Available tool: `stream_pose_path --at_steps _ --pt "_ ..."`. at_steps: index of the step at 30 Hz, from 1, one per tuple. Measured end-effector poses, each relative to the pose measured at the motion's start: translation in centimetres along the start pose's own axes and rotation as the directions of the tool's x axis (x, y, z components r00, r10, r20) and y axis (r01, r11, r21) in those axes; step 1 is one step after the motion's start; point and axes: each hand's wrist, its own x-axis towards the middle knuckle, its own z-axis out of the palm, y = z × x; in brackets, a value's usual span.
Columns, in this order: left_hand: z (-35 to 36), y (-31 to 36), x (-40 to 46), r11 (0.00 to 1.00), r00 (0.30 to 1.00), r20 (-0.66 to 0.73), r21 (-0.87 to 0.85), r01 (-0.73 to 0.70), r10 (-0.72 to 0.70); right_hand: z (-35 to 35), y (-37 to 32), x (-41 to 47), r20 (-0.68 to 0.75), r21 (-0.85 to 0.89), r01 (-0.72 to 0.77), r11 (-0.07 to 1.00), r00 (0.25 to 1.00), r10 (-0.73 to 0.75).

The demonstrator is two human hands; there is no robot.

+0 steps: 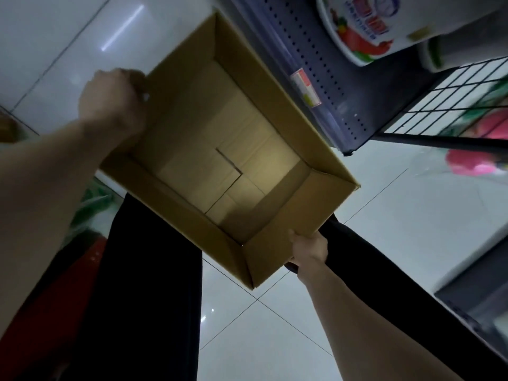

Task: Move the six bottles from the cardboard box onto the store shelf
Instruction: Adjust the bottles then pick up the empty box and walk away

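A brown cardboard box (277,78) fills the middle of the view, held above the tiled floor with its open top towards me. Nothing lies inside it; only its folded bottom flaps show. My left hand (112,101) grips the box's left rim. My right hand (309,247) grips the rim at the lower right corner. At the top right a white bottle (365,31) with a red and green fruit label stands on the dark perforated store shelf (324,70). A second white container (434,55) shows partly beside it.
A black wire grid panel (439,97) stands at the right of the shelf, with pink and green goods behind it. A price tag (305,88) sits on the shelf edge. My dark trouser legs (148,284) are below the box. White floor tiles lie all around.
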Motion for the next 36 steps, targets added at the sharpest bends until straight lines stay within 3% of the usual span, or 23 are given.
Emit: stream_pose_path --at_steps 6,14,18,27,36 --pt "-7.4 0.1 -7.0 0.999 0.996 0.075 -0.009 0.044 -0.043 -6.7 -2.4 -5.9 0.053 -0.143 0.053 0.988 0.998 -0.046" --pt "-16.7 2.6 -16.6 0.996 0.993 -0.082 -0.043 0.076 -0.080 -15.2 -4.1 -13.7 0.107 -0.122 0.136 0.983 0.987 -0.123" --pt "-19.4 3.2 -21.6 0.997 0.995 -0.090 -0.073 0.037 -0.044 -19.2 -3.5 -16.5 0.105 -0.121 0.174 0.977 0.981 -0.162" --pt "-22.6 4.1 -31.0 0.993 0.997 0.057 -0.111 -0.035 0.042 -27.1 2.9 -22.2 0.143 -0.020 0.166 0.986 0.976 -0.161" --pt "-23.1 11.0 -38.6 0.973 0.952 0.217 -0.126 -0.191 0.215 -38.1 12.9 -25.9 0.105 0.228 0.103 0.968 0.986 -0.130"
